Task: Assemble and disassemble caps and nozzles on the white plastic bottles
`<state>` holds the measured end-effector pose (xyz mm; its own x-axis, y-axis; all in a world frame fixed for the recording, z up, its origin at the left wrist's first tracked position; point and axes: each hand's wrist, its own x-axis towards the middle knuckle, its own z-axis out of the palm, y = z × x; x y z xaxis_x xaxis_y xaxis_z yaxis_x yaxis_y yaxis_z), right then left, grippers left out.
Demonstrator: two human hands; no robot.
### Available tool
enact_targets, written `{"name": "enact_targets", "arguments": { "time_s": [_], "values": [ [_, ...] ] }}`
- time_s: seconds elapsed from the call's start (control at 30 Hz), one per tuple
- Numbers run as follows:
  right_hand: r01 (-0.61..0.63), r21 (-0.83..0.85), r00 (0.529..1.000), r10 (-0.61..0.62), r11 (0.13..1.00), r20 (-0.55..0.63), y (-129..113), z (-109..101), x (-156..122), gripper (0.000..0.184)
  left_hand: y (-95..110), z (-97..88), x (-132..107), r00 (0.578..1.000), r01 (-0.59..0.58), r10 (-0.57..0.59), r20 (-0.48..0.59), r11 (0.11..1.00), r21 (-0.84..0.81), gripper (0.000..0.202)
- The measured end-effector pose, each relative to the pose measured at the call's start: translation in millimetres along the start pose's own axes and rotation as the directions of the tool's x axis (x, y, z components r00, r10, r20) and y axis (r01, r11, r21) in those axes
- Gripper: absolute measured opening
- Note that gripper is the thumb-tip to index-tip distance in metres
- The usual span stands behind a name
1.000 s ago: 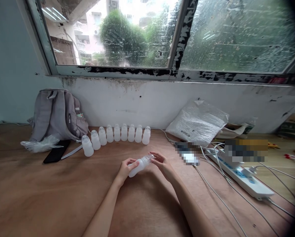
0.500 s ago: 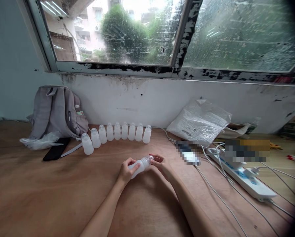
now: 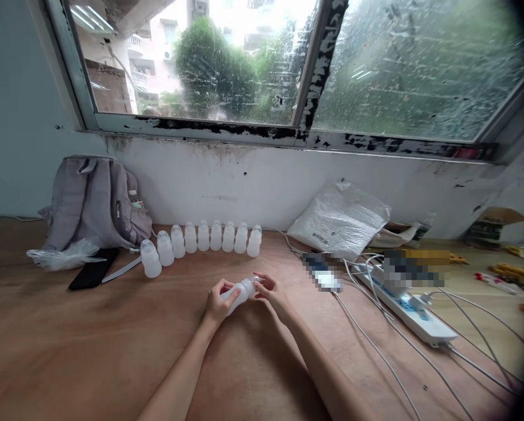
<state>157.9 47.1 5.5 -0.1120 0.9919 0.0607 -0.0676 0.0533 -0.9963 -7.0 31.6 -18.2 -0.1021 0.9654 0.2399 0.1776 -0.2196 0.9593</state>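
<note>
Over the wooden table I hold a small frosted plastic bottle (image 3: 239, 297) tilted, its clear-capped end up and to the right. My left hand (image 3: 219, 299) is wrapped round the bottle's body. The fingers of my right hand (image 3: 270, 290) close on the clear cap (image 3: 253, 283) at the top end. Beyond my hands, several like bottles (image 3: 203, 237) with clear caps stand upright in a curved row. The nearest of that row is the bottle at its left end (image 3: 151, 260).
A grey backpack (image 3: 93, 199), a crumpled clear bag (image 3: 64, 255) and a black flat object (image 3: 93, 270) lie left. On the right are a silvery bubble mailer (image 3: 340, 219), a white power strip (image 3: 428, 324) with trailing cables, and a blurred-out phone-like object (image 3: 325, 273). A window (image 3: 200, 124) is above.
The view has shifted slightly, so everything sits a little further left. Both hands keep the same hold on the bottle and its cap.
</note>
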Motion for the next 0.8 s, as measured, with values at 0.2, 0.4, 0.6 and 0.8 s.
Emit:
{"name": "enact_targets", "arguments": {
  "time_s": [0.2, 0.4, 0.6, 0.8],
  "values": [
    [-0.036, 0.09, 0.997, 0.042, 0.995, -0.065, 5, 29, -17, 0.063, 5, -0.4, -3, 0.998, -0.057, 0.057, -0.024, 0.998, -0.002, 0.027],
    [0.092, -0.082, 0.962, -0.11, 0.992, -0.249, -15, 12, 21, 0.071, -7, 0.6, 6, 0.988, -0.063, 0.055, -0.143, 0.997, -0.048, 0.042],
    [0.184, -0.417, 0.854, -0.355, 0.89, -0.38, -36, -41, 83, 0.051, -17, -5.6, 14, 0.968, 0.032, -0.05, -0.247, 0.996, -0.077, 0.03],
    [0.05, -0.603, 0.834, -0.366, 0.796, -0.413, -27, -58, 111, 0.047, -20, -6.5, 14, 0.97, 0.01, -0.012, -0.242, 1.0, -0.01, 0.023]
  ]
}}
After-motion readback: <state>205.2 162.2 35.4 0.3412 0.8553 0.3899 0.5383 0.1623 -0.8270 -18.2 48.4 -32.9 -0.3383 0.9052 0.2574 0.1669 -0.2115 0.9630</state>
